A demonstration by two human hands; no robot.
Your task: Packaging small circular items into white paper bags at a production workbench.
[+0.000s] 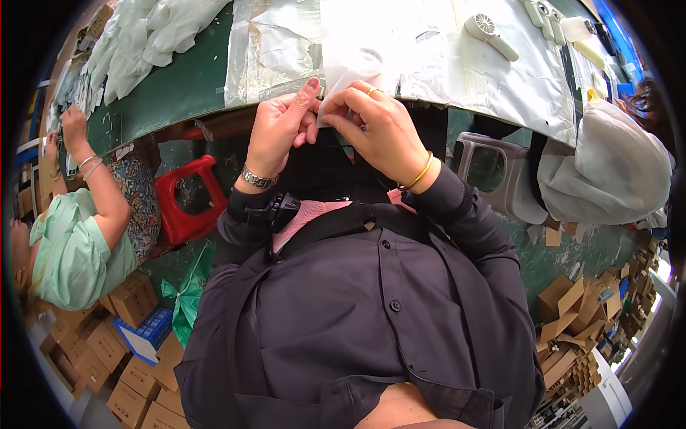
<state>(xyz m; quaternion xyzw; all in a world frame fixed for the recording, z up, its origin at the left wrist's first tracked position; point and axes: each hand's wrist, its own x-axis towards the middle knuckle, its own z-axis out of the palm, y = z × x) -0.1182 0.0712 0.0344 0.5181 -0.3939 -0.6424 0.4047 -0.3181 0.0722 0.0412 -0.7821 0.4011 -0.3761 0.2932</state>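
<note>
At the upper centre of the frame, a thin white sheet (350, 71) lies over the near edge of the covered tabletop (179, 118). The right hand (379, 129) pinches the sheet's lower corner between thumb and fingers. The left hand (282, 129), just beside it, has its fingers curled and thumb raised; whether it grips the sheet, I cannot tell. A pale handheld fan (491, 37) lies at the upper right, well apart from both hands.
</note>
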